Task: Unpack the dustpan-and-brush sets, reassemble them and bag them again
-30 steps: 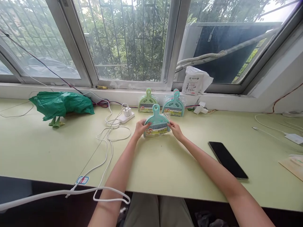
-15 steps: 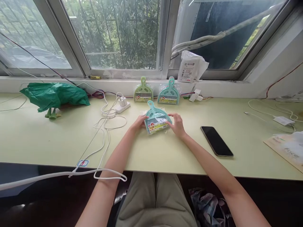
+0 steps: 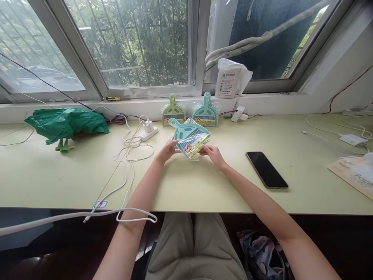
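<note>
A teal dustpan-and-brush set [image 3: 192, 137] in clear plastic wrap is held above the table, its handle tilted to the upper left. My left hand [image 3: 168, 151] grips its left edge, thumb on the front. At the lower right corner, my right hand [image 3: 214, 154] pinches the wrap and edge between thumb and fingers. Behind it, against the wall, stand a green dustpan set [image 3: 173, 110] and another teal dustpan set [image 3: 206, 111], both wrapped and upright.
Left of my hands lie tangled white cables and a power strip [image 3: 149, 133], with a green plastic bag [image 3: 68, 122] farther left. A black phone [image 3: 267, 170] lies to the right. A white package [image 3: 231, 79] stands on the sill, and a paper packet [image 3: 354, 174] is at far right.
The held dustpan set has turned counter-clockwise, its handle swinging left and its right side rising. My right hand has slid down to its lower corner. The camera view has shifted slightly.
</note>
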The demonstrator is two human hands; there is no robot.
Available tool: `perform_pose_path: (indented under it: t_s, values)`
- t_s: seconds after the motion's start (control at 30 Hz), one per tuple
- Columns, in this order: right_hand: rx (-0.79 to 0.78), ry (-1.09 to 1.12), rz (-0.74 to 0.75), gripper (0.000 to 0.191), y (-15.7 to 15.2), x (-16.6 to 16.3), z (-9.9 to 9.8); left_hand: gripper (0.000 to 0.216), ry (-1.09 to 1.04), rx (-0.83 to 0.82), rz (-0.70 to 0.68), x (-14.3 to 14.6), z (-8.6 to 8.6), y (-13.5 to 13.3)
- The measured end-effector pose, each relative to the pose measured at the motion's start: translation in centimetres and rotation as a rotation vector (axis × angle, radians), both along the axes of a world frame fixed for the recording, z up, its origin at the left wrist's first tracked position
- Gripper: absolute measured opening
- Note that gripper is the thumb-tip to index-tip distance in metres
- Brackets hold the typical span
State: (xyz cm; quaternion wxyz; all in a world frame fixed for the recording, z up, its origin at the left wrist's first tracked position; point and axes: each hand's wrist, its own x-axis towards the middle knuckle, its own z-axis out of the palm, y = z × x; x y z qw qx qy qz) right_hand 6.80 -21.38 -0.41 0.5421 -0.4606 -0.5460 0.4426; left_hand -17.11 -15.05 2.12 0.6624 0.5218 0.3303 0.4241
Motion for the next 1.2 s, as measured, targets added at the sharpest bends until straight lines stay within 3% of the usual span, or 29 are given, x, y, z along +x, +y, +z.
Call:
perform_pose_path:
  t_s: [0.13, 0.3, 0.4, 0.5, 0.77, 0.83, 0.9, 1.03, 1.13, 1.2]
  values:
    - [-0.049, 0.237, -0.061, 0.056, 0.3, 0.5, 0.2, 0.054, 0.089, 0.015, -0.191, -0.7, 0.4, -0.5]
    - [-0.077, 0.266, -0.06, 0.065, 0.1, 1.2, 0.5, 0.05, 0.318, -0.062, -0.525, -0.9, 0.9, -1.0]
    - [-0.078, 0.269, -0.062, 0.065, 0.1, 1.5, 0.7, 0.048, 0.387, -0.069, -0.55, -0.5, 0.4, -0.7]
    - [-0.088, 0.266, -0.071, 0.067, 0.3, 1.7, 0.6, 0.048, 0.405, -0.025, -0.468, -0.4, -0.2, -0.1]
    - [-0.076, 0.344, -0.13, 0.056, 0.8, 2.1, 0.2, 0.038, 0.211, 0.002, -0.061, -2.0, -0.4, 1.6]
    - [-0.076, 0.392, -0.18, 0.051, 1.1, 2.7, 0.0, 0.034, 0.145, 0.011, 0.177, -3.1, -0.4, 2.5]
    - [-0.089, 0.45, -0.238, 0.045, 1.3, 3.2, -0.2, 0.032, 0.103, -0.003, 0.505, -4.2, -0.5, 3.5]
    - [-0.122, 0.538, -0.302, 0.037, 1.6, 3.7, -0.6, 0.047, 0.269, 0.016, 1.052, -5.6, -0.8, 4.3]
    - [-0.122, 0.551, -0.282, 0.035, 1.3, 3.3, -0.6, 0.074, 0.528, 0.199, 1.365, -5.1, -0.7, 3.2]
    - [-0.116, 0.549, -0.257, 0.035, 1.1, 2.7, -0.5, 0.079, 0.608, 0.38, 1.476, -4.1, -0.3, 2.1]
